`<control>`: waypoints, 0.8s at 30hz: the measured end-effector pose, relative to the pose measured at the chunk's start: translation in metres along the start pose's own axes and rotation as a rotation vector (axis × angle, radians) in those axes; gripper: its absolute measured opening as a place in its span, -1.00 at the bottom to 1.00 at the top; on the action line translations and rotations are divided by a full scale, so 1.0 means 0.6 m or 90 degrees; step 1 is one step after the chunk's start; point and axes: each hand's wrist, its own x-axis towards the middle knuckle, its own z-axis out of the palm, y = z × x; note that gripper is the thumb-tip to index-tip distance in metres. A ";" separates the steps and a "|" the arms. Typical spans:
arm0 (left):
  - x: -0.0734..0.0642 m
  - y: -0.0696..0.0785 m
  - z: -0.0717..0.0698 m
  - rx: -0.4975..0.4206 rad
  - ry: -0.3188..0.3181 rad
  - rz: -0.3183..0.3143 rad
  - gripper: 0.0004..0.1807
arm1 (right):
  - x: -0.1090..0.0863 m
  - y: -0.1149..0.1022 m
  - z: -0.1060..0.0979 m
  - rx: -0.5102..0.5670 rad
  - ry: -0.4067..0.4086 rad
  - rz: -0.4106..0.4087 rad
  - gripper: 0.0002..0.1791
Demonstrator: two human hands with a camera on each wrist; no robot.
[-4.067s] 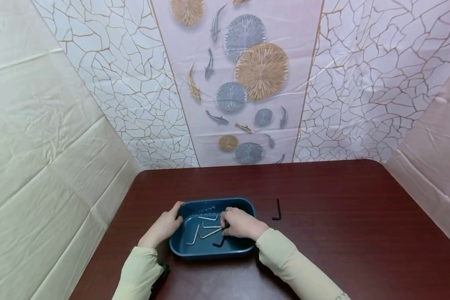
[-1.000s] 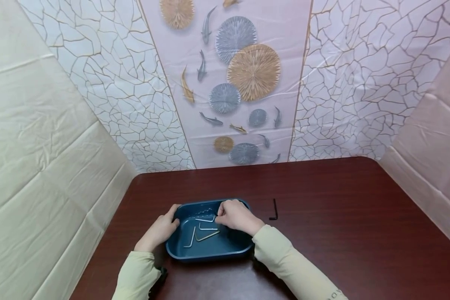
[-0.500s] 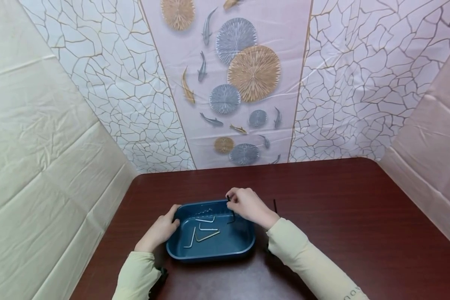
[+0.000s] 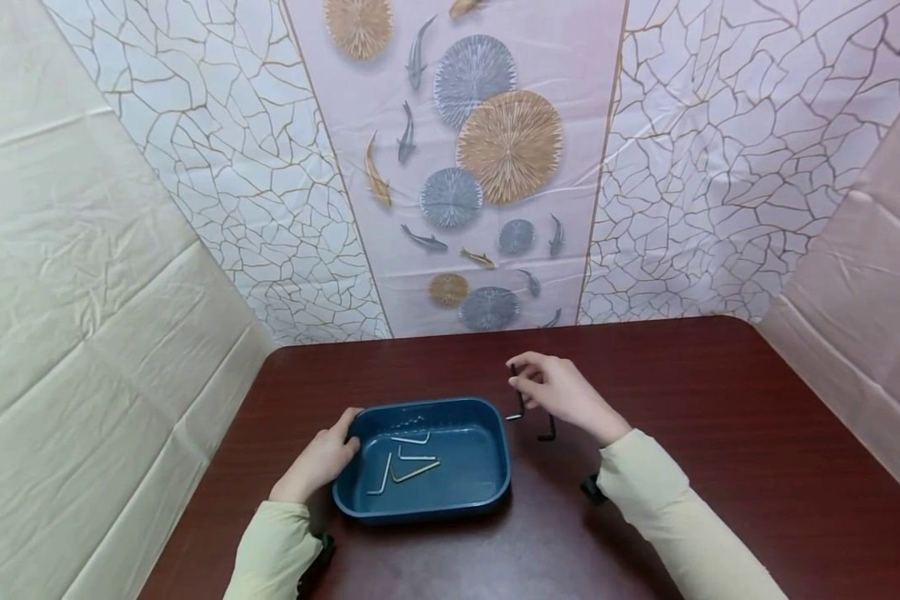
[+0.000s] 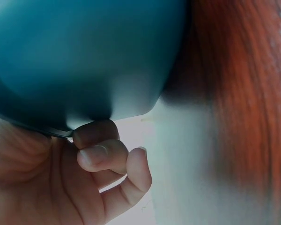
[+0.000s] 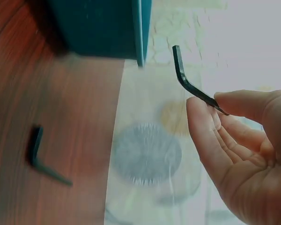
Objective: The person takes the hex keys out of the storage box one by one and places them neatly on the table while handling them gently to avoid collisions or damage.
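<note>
My left hand (image 4: 318,458) holds the left rim of a blue tray (image 4: 471,471), thumb over the inner side. In the left wrist view its fingers curl against the tray's outer wall (image 5: 98,61). Several silvery hex keys (image 4: 414,473) lie on the tray floor, one of them yellowish. Above the table, just right of the tray, my right hand (image 4: 566,396) pinches a black hex key (image 6: 182,77) between thumb and fingertips, short arm downward. A second black hex key (image 4: 547,437) lies on the table beneath that hand, partly hidden by it in the head view.
The dark red wooden table (image 4: 690,392) extends right of the tray and behind it. A patterned cloth wall (image 4: 510,250) closes off the back, and pale cloth walls (image 4: 150,333) stand at the sides. A small dark device (image 4: 592,489) sits at the right wrist.
My right hand has lifted a black hex key out of the tray and carried it right, past the tray's rim. My left hand has stayed on the left rim.
</note>
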 end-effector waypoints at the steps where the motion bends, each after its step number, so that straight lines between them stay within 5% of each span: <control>1: 0.000 0.000 0.000 0.000 -0.001 0.000 -0.48 | -0.003 0.005 -0.008 -0.001 0.007 0.004 -0.63; 13: 0.000 0.001 0.002 0.003 -0.002 -0.009 -0.47 | -0.035 0.062 -0.064 -0.044 0.054 0.051 -0.52; 24: 0.002 0.001 0.001 -0.005 -0.005 -0.021 -0.47 | -0.044 0.110 -0.065 -0.027 0.057 0.078 -0.55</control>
